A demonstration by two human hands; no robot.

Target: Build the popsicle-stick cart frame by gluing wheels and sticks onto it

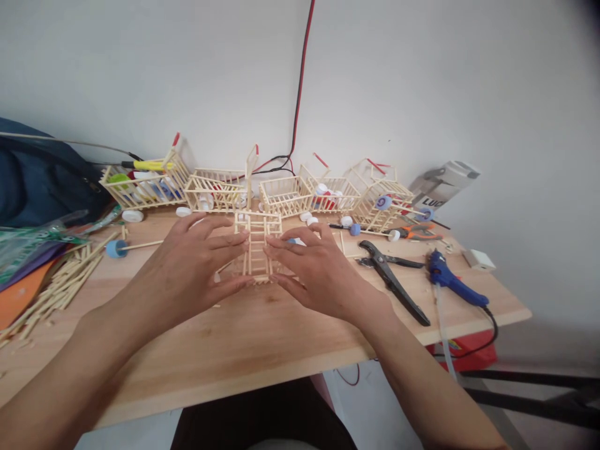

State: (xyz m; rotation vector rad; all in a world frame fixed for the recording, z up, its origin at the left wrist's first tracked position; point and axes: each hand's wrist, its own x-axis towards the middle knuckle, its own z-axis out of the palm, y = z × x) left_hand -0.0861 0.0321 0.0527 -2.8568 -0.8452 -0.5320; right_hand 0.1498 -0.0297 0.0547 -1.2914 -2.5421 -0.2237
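Note:
A small basket frame of thin wooden sticks (257,247) sits on the table in front of me, its ladder-like bars facing up. My left hand (197,259) grips its left side with bent fingers, the thumb at the near edge. On the opposite side, my right hand (312,259) holds it the same way, fingertips and thumb against the sticks. Parts of both sides of the frame are hidden behind my fingers. Just behind it stands another stick basket (284,197). A blue bottle cap (116,249) on a stick lies to the left of my left hand.
Several stick carts with red-tipped handles, such as this cart (145,181), line the wall. Loose sticks (70,275) lie left. On the right are black-handled cutters (394,281), orange-handled pliers (417,233), a blue glue gun (454,279) with its cord, and a white box (479,259).

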